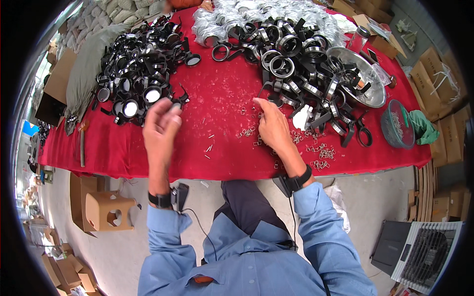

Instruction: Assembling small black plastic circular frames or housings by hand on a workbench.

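My left hand [162,124] is raised over the red cloth, its fingers loosely bent and apart, beside a pile of black and silver ring-shaped parts with handles [143,69]. I see nothing held in it. My right hand [274,126] is at the near left edge of another pile of ring parts [296,59]. Its back faces up and its fingers curl inward; what they hold, if anything, is hidden. Small metal clips [323,152] lie scattered beside and below this hand. Several thin metal pins [209,147] rest on the cloth between my hands.
Plastic-wrapped parts [212,22] are heaped at the back. To the right are a metal bowl [377,93], a clear jar [359,39] and a green basket [398,126] of small pieces. A hammer [83,143] lies left; a stool [109,211] stands below.
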`<state>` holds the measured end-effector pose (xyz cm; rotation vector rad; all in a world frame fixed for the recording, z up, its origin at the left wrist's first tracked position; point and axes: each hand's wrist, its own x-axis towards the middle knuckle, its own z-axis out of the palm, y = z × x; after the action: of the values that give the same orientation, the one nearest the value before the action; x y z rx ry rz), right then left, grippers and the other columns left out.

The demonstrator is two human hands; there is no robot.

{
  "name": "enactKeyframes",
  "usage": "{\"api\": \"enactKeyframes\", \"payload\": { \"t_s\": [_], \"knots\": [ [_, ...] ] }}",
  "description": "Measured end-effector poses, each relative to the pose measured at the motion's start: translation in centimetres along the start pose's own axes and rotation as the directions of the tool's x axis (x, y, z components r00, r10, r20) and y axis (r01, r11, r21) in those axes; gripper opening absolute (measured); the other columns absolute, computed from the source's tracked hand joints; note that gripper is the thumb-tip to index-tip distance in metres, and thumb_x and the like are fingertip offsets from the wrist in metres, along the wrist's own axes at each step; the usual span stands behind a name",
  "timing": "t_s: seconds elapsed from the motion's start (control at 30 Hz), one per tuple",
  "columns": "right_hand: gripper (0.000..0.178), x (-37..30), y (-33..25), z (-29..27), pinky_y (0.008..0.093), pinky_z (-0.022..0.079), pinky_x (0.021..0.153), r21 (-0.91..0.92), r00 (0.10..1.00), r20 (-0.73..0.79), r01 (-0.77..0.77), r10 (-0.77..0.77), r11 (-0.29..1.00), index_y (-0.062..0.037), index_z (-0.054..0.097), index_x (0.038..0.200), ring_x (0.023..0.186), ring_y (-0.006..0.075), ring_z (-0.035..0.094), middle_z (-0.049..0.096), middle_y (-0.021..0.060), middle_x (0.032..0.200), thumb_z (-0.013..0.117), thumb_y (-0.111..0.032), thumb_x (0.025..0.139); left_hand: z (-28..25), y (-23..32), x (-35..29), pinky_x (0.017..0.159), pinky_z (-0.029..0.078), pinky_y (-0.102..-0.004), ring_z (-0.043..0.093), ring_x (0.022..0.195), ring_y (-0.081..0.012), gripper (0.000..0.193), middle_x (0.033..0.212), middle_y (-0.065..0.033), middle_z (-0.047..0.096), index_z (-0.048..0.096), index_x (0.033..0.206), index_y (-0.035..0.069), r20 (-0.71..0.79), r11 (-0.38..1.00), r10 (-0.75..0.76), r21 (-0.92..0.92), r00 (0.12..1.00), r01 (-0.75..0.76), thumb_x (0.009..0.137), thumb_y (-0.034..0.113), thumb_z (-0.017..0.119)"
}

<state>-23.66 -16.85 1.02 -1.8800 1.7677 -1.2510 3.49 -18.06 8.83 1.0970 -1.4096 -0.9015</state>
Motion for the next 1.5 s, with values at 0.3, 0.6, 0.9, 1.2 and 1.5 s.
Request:
{"api": "enactKeyframes", "payload": {
  "t_s": [0.3, 0.6, 0.9, 1.2, 1.5],
  "knots": [
    [0.045, 3.2, 3.3, 2.0, 0.0422, 0.042, 0.105, -0.02, 0.996, -0.006, -0.094, 0.094, 0.995, 0.0041, 0.054, 0.127, 0.122, 0.0382, 0.053, 0.053, 0.0231, 0.133, 0.047, 0.003, 0.083, 3.2, -1.9, -6.5, 0.08, 0.053, -0.0277, 0.067, 0.09, -0.0168, 0.023, 0.105, -0.0138, 0.068, 0.057, 0.115, -0.003, 0.216, 0.948, -0.238, -0.161, 0.947, 0.275, 0.091, 0.0, 0.055],
    [0.043, 5.7, 4.6, 2.3, 0.0376, 0.039, 0.107, 0.122, 0.986, 0.042, -0.163, 0.159, 0.979, 0.0029, 0.057, 0.127, 0.123, 0.0334, 0.054, 0.058, 0.0215, 0.13, 0.047, 0.0, 0.085, 4.2, -1.8, -8.9, 0.08, 0.054, -0.0282, 0.067, 0.087, -0.0167, 0.019, 0.101, -0.0134, 0.069, 0.059, 0.11, -0.003, 0.294, 0.905, -0.303, -0.211, 0.907, 0.37, 0.091, 0.0, 0.055],
    [0.034, 1.6, -1.2, 1.4, 0.0388, 0.044, 0.101, 0.337, 0.992, 0.107, -0.095, 0.063, 0.937, 0.0029, 0.062, 0.118, 0.117, 0.0355, 0.059, 0.064, 0.0224, 0.119, 0.049, -0.005, 0.088, 3.8, -2.1, -9.6, 0.08, 0.054, -0.0278, 0.068, 0.09, -0.0176, 0.019, 0.102, -0.0141, 0.068, 0.058, 0.113, -0.002, 0.24, 0.886, -0.366, -0.208, 0.899, 0.415, 0.095, 0.006, 0.054],
    [0.027, -2.3, -3.4, -0.4, 0.042, 0.051, 0.087, 0.231, 0.966, 0.17, 0.153, -0.195, 0.961, 0.0015, 0.061, 0.112, 0.102, 0.0399, 0.062, 0.064, 0.0204, 0.114, 0.053, 0.0, 0.087, 5.1, -3.1, -8.2, 0.084, 0.053, -0.0293, 0.065, 0.102, -0.0213, 0.031, 0.115, -0.0171, 0.065, 0.053, 0.122, -0.003, 0.229, 0.787, -0.459, -0.344, 0.859, 0.512, 0.099, 0.018, 0.053],
    [0.029, -4.6, -4.3, 1.0, 0.044, 0.052, 0.08, 0.338, 0.894, 0.103, 0.381, -0.436, 0.861, -0.001, 0.061, 0.113, 0.098, 0.0389, 0.062, 0.064, 0.0199, 0.106, 0.056, 0.002, 0.085, 6.6, -5.3, -3.8, 0.083, 0.055, -0.0324, 0.066, 0.097, -0.0229, 0.036, 0.111, -0.0181, 0.065, 0.055, 0.118, -0.005, 0.404, 0.575, -0.421, -0.574, 0.812, 0.583, 0.101, 0.026, 0.049]
  ]
}}
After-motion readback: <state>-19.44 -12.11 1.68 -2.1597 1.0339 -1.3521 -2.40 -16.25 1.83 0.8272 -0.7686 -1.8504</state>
